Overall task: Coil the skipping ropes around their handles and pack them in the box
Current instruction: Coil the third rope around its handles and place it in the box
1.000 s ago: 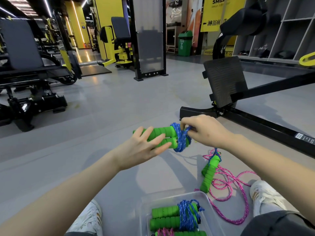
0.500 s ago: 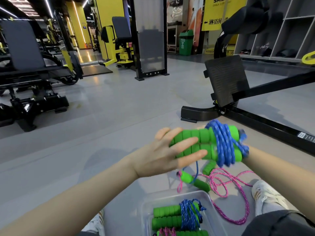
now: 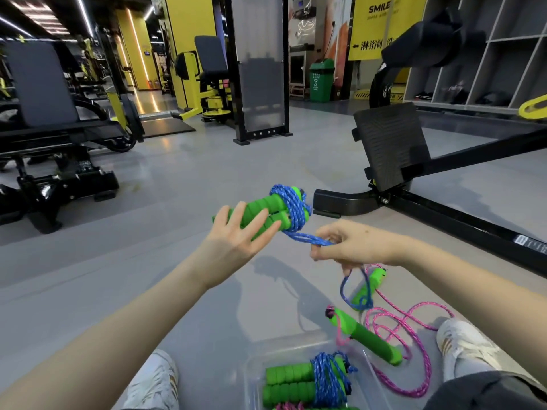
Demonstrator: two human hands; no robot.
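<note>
**Blue strand drawn out from the wound handles**

Since half a second ago, the wound bundle is sitting further left and further from the camera. The right hand (image 3: 355, 245), then hidden behind the bundle, is now showing low and to its right.

The grey gym floor (image 3: 183, 184) is filling most of the view. A black steel gym machine with a ribbed footplate (image 3: 389, 143) is standing on it at the right, well apart from the hands.

A clear plastic box (image 3: 256, 377) is lying at the bottom edge between two white trainers (image 3: 157, 383). It is holding a second blue rope coiled round green handles (image 3: 325, 377), and a bit of pink rope is showing beneath that.

The left hand (image 3: 236, 235) is carrying a pair of green ribbed foam handles (image 3: 265, 204) in the air above the floor. Its fingers (image 3: 260, 229) are lying straight and spread across them, and its thumb is hidden.

A blue braided skipping rope (image 3: 293, 211) is sitting wound round the far end of those handles. The right hand's fingers are pinching a strand of it just beside the coil, and a loose loop is hanging below that hand.

A pink braided skipping rope (image 3: 376, 327) is lying uncoiled on the floor right of the box. Its two green handles (image 3: 370, 341) are resting apart from each other.
</note>
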